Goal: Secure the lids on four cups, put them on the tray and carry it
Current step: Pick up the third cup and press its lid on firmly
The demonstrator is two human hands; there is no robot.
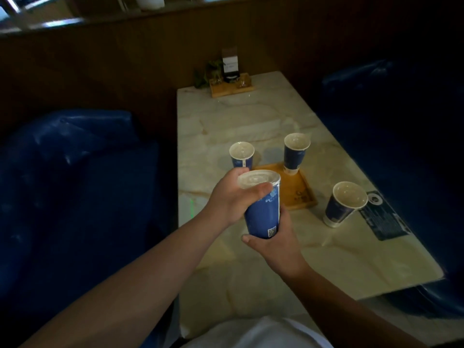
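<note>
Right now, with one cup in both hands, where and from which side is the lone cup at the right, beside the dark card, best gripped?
Take the cup by the dark card around its upper wall, just under the lid rim, coming from the near right side. It stands upright and tapers downward, so a grip high up should not slip. The tray lies to its left; the right hand is nearer.

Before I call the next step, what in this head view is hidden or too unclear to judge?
- Tray: near-left part hidden behind the held cup.
- Held cup's lid seal: rim covered by the left hand; base hidden in the right hand.
- Left cup: lower half hidden by the left hand.
- Table card: print too small and dim.
</note>
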